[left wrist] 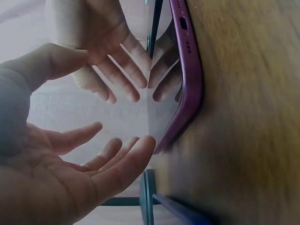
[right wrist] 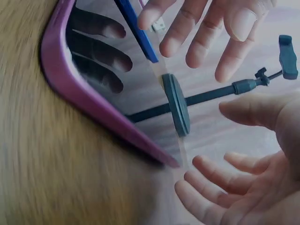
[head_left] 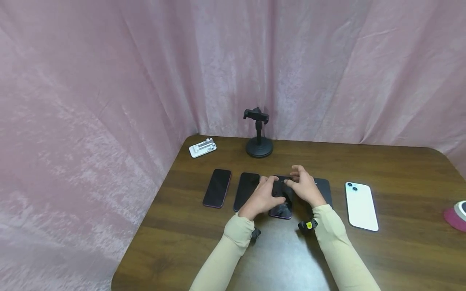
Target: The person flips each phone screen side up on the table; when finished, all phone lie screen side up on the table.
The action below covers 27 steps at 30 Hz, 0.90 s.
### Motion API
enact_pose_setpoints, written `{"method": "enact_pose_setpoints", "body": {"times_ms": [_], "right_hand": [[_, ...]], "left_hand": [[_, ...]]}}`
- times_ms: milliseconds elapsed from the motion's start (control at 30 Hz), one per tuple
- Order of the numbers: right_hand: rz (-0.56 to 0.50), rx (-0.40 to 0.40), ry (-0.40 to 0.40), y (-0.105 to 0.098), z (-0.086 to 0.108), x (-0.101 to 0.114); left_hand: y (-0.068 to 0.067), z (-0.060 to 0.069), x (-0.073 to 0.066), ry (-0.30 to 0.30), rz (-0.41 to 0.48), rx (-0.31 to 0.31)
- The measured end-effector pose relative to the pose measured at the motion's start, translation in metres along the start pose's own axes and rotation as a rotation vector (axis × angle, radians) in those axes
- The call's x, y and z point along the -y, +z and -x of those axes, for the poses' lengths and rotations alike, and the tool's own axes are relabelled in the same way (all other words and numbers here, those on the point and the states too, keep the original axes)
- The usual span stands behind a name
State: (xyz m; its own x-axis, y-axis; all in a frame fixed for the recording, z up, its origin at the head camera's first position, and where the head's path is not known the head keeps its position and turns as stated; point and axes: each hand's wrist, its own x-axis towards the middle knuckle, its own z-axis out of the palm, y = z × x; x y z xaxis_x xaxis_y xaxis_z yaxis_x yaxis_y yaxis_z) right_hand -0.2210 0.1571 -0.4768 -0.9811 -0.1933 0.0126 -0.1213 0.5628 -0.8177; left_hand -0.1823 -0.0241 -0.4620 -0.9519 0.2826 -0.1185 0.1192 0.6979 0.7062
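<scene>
A smartphone [head_left: 282, 208] with a dark glossy screen and purple-pink frame lies face up on the table between my hands. My left hand [head_left: 263, 198] hovers at its left side, fingers loosely bent and thumb apart, partly covering a second dark-screened phone [head_left: 246, 189]. On the other side, my right hand [head_left: 304, 186] hovers with spread fingers, overlapping a dark phone [head_left: 324, 189]. In the left wrist view, both the left hand [left wrist: 89, 173] and the right hand [left wrist: 105, 51] hold nothing. The right wrist view shows the phone's purple edge [right wrist: 79, 96] close to the fingers.
Another dark-screened phone [head_left: 217, 188] lies at the left, and a white phone [head_left: 362, 206] lies back-up at the right. Behind them stand a black phone stand [head_left: 259, 147] and a flat white folding holder [head_left: 202, 148]. A pink-and-white object [head_left: 455, 218] sits at the far right.
</scene>
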Motion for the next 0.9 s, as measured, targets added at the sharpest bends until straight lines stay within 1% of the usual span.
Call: {"method": "enact_pose_setpoints", "body": {"times_ms": [167,300,400,500,700,900], "right_hand": [[0.006,-0.012,-0.041,-0.008,0.006,-0.007],[0.015,-0.037,-0.057,-0.017,0.012,-0.012],[0.036,-0.054,-0.060,-0.025,0.017,-0.016],[0.054,-0.057,-0.046,-0.032,0.019,-0.018],[0.057,-0.049,0.017,-0.048,0.022,-0.023],[0.097,-0.037,0.056,-0.064,0.023,-0.030]], "left_hand": [[0.007,-0.005,-0.003,0.025,0.023,-0.011],[0.013,-0.008,-0.008,0.061,0.026,0.011],[0.017,-0.010,-0.013,0.081,0.005,0.040],[0.022,-0.013,-0.019,0.097,-0.014,0.069],[0.031,-0.018,-0.035,0.123,-0.074,0.118],[0.043,-0.022,-0.048,0.145,-0.152,0.137]]}}
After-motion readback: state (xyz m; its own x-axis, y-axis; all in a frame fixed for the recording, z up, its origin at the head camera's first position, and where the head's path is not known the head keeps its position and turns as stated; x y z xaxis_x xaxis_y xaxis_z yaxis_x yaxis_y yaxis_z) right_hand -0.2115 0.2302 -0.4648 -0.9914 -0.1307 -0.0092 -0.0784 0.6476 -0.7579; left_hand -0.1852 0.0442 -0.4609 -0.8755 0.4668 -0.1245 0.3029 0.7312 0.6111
